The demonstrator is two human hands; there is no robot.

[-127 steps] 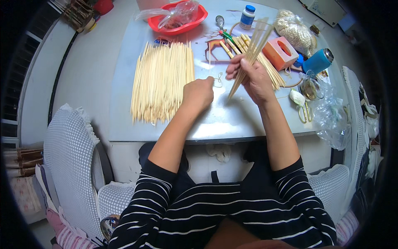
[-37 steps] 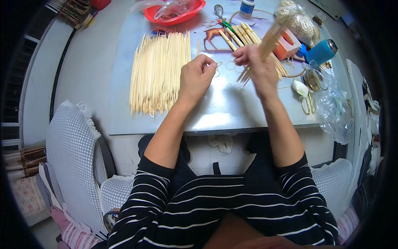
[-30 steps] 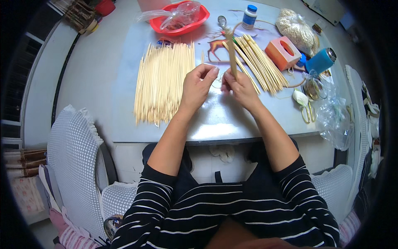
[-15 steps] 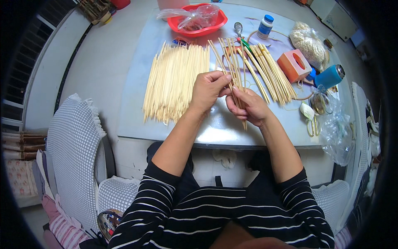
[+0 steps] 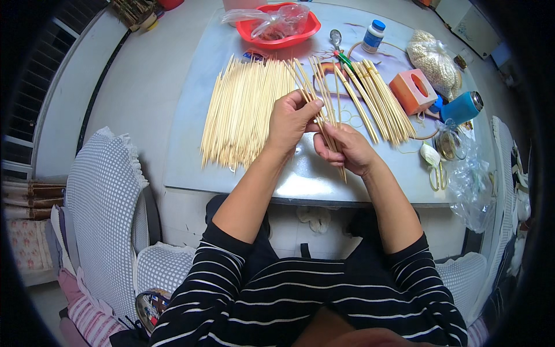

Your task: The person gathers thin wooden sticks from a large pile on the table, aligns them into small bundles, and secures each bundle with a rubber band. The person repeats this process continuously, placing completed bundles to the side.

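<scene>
Both hands meet over the table, sharing a small bunch of thin wooden sticks (image 5: 336, 92) fanned apart at their upper ends. My left hand (image 5: 293, 118) pinches some of them between thumb and fingers, partway up. Lower down, my right hand (image 5: 348, 149) is closed round the sticks, whose bottom ends poke out below it. Left of my hands lies a wide spread of loose pale sticks (image 5: 245, 110). To the right rest several bundled sticks (image 5: 386, 104), tied near the top.
Behind are a red basin (image 5: 306, 32) with a plastic bag, a spoon (image 5: 335, 38) and a white bottle (image 5: 373, 37) with a blue cap. On the right stand an orange tissue box (image 5: 411, 95), a blue flask (image 5: 462, 108), scissors (image 5: 435, 175) and a bag of pale pieces (image 5: 432, 63).
The left hand's sticks have spread further left from those in my right hand. Both hands stay in nearly the same place.
</scene>
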